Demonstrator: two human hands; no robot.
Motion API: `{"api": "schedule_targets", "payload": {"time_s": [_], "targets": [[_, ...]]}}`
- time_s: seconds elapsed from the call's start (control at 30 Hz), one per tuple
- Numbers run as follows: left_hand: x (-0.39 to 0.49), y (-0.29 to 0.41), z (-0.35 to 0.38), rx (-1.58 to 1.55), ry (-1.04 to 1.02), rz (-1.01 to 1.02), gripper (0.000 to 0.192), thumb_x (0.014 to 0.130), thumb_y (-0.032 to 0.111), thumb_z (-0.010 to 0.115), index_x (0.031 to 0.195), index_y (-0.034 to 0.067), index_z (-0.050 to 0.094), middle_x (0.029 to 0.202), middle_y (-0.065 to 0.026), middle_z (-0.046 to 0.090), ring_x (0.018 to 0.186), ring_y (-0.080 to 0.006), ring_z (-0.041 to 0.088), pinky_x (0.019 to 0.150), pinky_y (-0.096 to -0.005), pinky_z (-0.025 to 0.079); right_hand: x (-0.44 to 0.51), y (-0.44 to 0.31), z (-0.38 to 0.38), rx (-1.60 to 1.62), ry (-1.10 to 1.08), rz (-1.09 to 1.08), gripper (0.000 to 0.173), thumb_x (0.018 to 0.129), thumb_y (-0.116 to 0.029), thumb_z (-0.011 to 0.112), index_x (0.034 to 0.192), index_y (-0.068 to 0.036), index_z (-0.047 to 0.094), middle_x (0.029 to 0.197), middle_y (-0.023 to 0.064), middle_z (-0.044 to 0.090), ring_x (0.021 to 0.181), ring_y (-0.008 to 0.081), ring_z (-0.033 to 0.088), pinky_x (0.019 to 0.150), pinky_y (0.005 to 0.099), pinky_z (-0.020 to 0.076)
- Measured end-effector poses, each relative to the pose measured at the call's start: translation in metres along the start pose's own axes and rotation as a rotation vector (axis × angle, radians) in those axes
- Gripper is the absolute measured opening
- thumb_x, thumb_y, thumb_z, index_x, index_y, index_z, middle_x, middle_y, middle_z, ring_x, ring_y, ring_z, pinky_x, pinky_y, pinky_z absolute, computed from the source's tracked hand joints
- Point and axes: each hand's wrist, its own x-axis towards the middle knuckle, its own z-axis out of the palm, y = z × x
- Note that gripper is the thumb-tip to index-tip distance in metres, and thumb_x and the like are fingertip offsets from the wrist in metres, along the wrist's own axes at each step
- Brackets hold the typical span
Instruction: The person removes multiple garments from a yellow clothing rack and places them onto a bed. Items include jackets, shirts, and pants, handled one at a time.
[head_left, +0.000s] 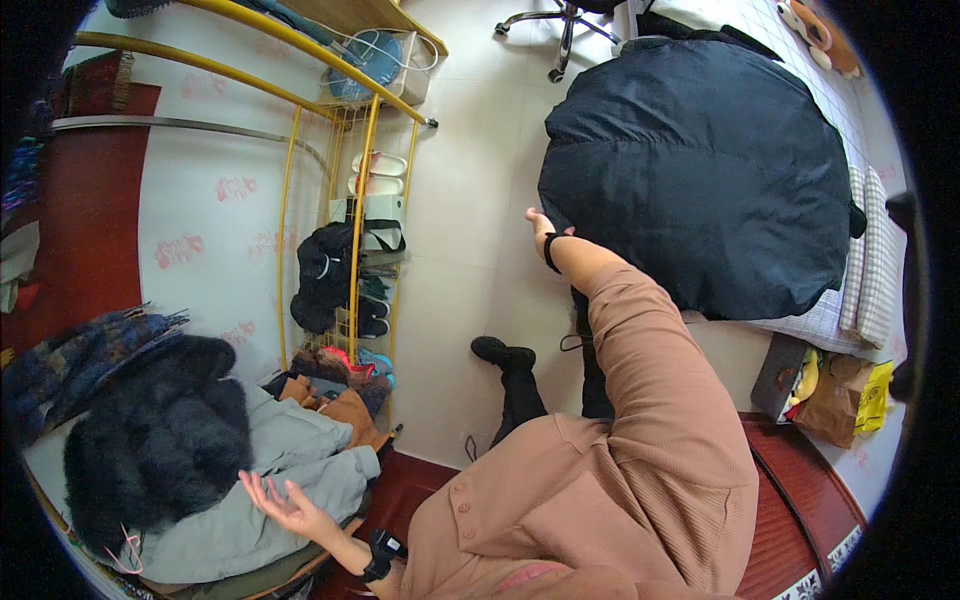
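My right hand (546, 231) reaches forward to the lower left edge of a large black puffy padded cloth item (697, 172) lying over the bed. Cloth lies between or behind its fingers, and I cannot tell whether they grip it. My left hand (289, 510) is at the lower left, palm up, fingers apart and holding nothing. Beside it are a black fur garment (165, 442) and a light grey garment (247, 517) on the clothes rack. A pink hanger (129, 551) shows at the fur's lower end. Both my wrists wear black straps.
A yellow metal rack (360, 247) holds shoes, a black bag (326, 277) and boxes. A wheeled chair (562, 30) stands at the top. Checked bedding (874, 255) and a plush toy (821, 37) are on the right. Below them are a grey box (776, 375) and a paper bag (832, 390).
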Motion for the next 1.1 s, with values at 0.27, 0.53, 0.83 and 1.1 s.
{"api": "schedule_targets", "payload": {"time_s": [0.27,0.53,0.83,1.1], "targets": [[-0.023,0.052,0.176,-0.537,-0.493,-0.175,0.052,0.09,0.0,0.06,0.14,0.005,0.05,0.156,-0.0142,0.038,0.14,-0.0283,0.042,0.111,-0.0425,0.038,-0.175,0.023,0.068,0.565,1.086,0.613,0.013,0.085,-0.025,0.057,0.077,-0.014,0.056,0.074,-0.0006,0.058,0.077,0.0191,0.055,0.091,0.033,0.0368],[-0.047,0.214,0.315,-0.528,-0.797,0.486,0.079,0.082,0.012,0.073,0.151,0.007,0.036,0.159,-0.0193,0.031,0.144,-0.0385,0.033,0.117,-0.0493,0.029,-0.248,-0.097,0.172,1.459,1.508,1.576,0.019,0.072,-0.002,0.067,0.086,-0.004,0.054,0.1,0.0131,0.062,0.1,0.0348,0.061,0.09,0.0442,0.0489],[-0.033,0.321,0.417,-0.394,-1.147,0.82,0.046,0.076,0.014,0.076,0.12,0.008,0.06,0.11,-0.0113,0.067,0.112,-0.0319,0.06,0.103,-0.0462,0.043,-0.204,-0.118,0.163,2.109,1.829,1.769,0.021,0.081,-0.005,0.072,0.086,-0.003,0.052,0.103,0.0106,0.063,0.099,0.0243,0.063,0.09,0.0337,0.0496],[-0.062,0.335,0.393,-0.603,-0.645,1.232,0.009,0.076,0.014,0.062,0.081,0.012,0.055,0.07,-0.0017,0.048,0.064,-0.0181,0.053,0.059,-0.031,0.043,-0.196,-0.123,0.173,2.609,1.892,1.643,0.013,0.086,0.008,0.06,0.086,-0.004,0.056,0.104,0.0032,0.063,0.095,0.014,0.058,0.088,0.026,0.0468]]}}
